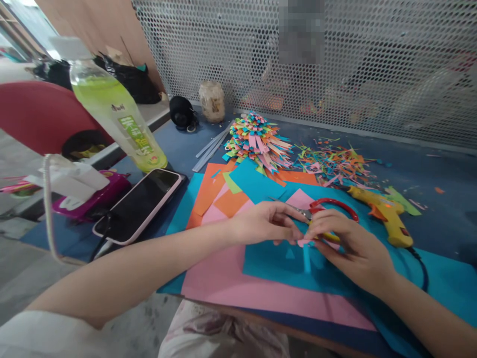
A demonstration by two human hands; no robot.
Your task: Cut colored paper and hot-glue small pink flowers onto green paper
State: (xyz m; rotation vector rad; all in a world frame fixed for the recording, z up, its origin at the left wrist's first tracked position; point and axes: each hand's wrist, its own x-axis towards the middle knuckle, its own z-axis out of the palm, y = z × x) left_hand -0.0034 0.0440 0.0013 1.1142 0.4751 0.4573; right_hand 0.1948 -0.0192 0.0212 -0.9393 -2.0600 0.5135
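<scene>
Head view: my left hand [263, 223] and right hand [348, 246] narrowly pinch a thin pink paper piece [303, 242] right of the frame's centre, its visible length sideways, above smooth blue paper [266, 261].

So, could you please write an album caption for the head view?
Left hand and right hand close together at small pink paper, near scissors and yellow glue gun.
</scene>
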